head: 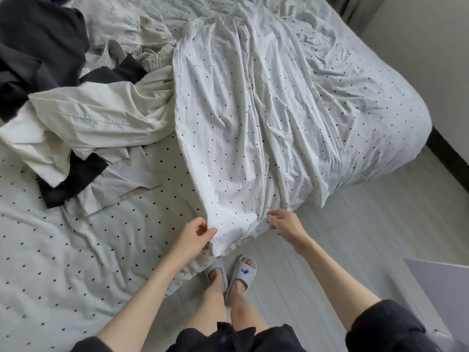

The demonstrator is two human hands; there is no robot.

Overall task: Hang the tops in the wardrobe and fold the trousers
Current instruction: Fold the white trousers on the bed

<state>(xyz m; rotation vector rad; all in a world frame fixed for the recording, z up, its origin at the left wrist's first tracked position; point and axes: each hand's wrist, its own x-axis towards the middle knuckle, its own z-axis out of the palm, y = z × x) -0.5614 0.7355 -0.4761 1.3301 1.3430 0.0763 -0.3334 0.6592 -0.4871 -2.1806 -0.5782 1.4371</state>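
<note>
Two bare feet in two pale slippers [232, 271] stood on the light floor [330, 250], right by the edge of the bed [63, 250]. Two hands reached out. The left hand [194, 236] pinched the left corner of the hem of the white dotted trousers [243, 128], fingers [208, 233] curled tight on the cloth. The right hand [284, 222] was at the other corner, fingers bent, but I could not tell if it really held the cloth or only touched it. There was one pair of trousers, white with small dark dots and many wrinkles, laid long up the bed with the hem hanging off the near edge. To the left lay a messy pile of clothes [88, 110], cream and dark ones mixed up, too tangled to count and cut off at the picture's edge.
</note>
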